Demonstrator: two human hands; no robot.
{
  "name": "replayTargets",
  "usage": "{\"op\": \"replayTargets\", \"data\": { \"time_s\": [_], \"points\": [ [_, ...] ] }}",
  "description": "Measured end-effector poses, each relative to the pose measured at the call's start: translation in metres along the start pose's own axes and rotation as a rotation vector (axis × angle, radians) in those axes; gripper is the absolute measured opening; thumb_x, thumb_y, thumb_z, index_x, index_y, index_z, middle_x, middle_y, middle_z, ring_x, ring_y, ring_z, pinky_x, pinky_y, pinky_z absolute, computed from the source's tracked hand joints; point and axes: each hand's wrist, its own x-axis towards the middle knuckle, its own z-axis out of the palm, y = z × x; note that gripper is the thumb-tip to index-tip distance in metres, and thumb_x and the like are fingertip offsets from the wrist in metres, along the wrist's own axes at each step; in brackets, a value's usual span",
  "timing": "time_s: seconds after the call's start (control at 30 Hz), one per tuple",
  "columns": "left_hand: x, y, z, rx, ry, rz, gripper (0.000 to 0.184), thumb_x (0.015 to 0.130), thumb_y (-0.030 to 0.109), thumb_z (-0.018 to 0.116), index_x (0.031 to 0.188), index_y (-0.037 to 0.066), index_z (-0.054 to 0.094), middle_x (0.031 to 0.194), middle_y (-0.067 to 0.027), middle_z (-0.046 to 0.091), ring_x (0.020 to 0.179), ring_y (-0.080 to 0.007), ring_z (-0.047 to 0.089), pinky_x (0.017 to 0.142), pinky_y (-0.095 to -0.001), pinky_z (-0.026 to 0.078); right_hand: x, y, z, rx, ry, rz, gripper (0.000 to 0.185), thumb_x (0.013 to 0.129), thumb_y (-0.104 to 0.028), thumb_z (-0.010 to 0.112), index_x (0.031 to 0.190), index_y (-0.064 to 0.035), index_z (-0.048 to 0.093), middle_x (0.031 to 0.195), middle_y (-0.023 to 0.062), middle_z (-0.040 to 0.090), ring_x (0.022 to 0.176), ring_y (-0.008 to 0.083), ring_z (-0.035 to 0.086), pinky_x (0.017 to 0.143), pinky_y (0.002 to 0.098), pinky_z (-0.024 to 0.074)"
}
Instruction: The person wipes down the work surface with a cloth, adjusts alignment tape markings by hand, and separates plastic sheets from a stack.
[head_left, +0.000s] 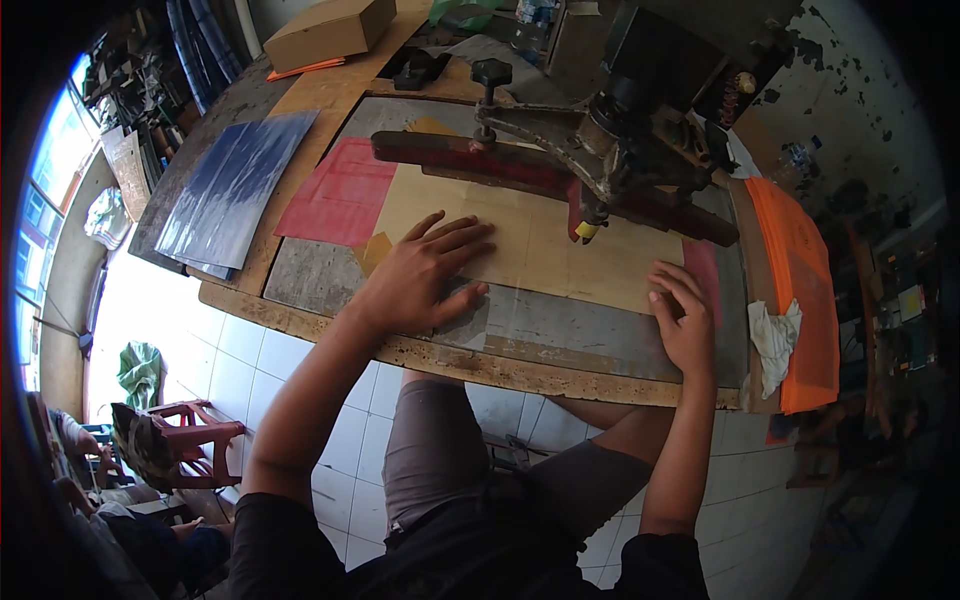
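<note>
My left hand [432, 272] lies with fingers spread on a pale yellow sheet [540, 250], near its left end. At the sheet's lower right corner, my right hand [685, 315] rests with bent fingers, the thumb a little apart from them. A red sheet [335, 195] shows past the yellow one on the left, and a strip of red [704, 270] shows on the right. Over the sheets stretches a long dark red bar [430, 158], carried by a metal machine arm [540, 135]. The bar hides part of the yellow sheet's far side.
Blue plastic sheets [235, 190] lie at the left, with a cardboard box [330, 38] behind. Orange sheets [800, 300] and a white cloth [775, 340] hang at the right edge. A dark red stool [198, 440] stands on the tiled floor, near other people at lower left.
</note>
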Motion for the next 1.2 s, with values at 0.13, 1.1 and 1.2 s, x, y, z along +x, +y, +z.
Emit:
{"op": "replayTargets", "data": {
  "time_s": [0.13,1.1,1.2],
  "points": [
    [0.0,0.002,-0.001,0.007,-0.005,-0.024,0.058,0.099,0.041,0.062,0.143,0.004,0.07,0.164,-0.0154,0.057,0.158,-0.0335,0.046,0.135,-0.0599,0.023,0.0,-0.003,0.0,0.006,-0.008,-0.012,0.024,0.097,-0.005,0.076,0.12,-0.0005,0.079,0.136,0.0115,0.075,0.128,0.0318,0.068,0.108,0.0426,0.0544],
    [-0.014,-0.005,-0.019,-0.117,0.327,-0.093,0.031,0.098,0.02,0.055,0.104,0.0,0.077,0.112,-0.0148,0.078,0.11,-0.038,0.072,0.104,-0.0496,0.052,-0.003,-0.001,-0.002,0.016,0.092,0.003,0.011,0.098,-0.006,0.075,0.106,0.0003,0.079,0.113,0.0105,0.079,0.108,0.0303,0.073,0.096,0.0408,0.0567],
    [-0.011,-0.001,-0.015,-0.103,0.262,-0.062,0.027,0.096,0.017,0.057,0.1,0.0,0.078,0.111,-0.0145,0.079,0.108,-0.0357,0.073,0.102,-0.0479,0.054,-0.003,-0.004,-0.002,0.018,0.092,-0.016,0.009,0.098,-0.006,0.076,0.102,0.0005,0.08,0.109,0.01,0.079,0.103,0.0293,0.073,0.092,0.0402,0.0571]
  ]
}}
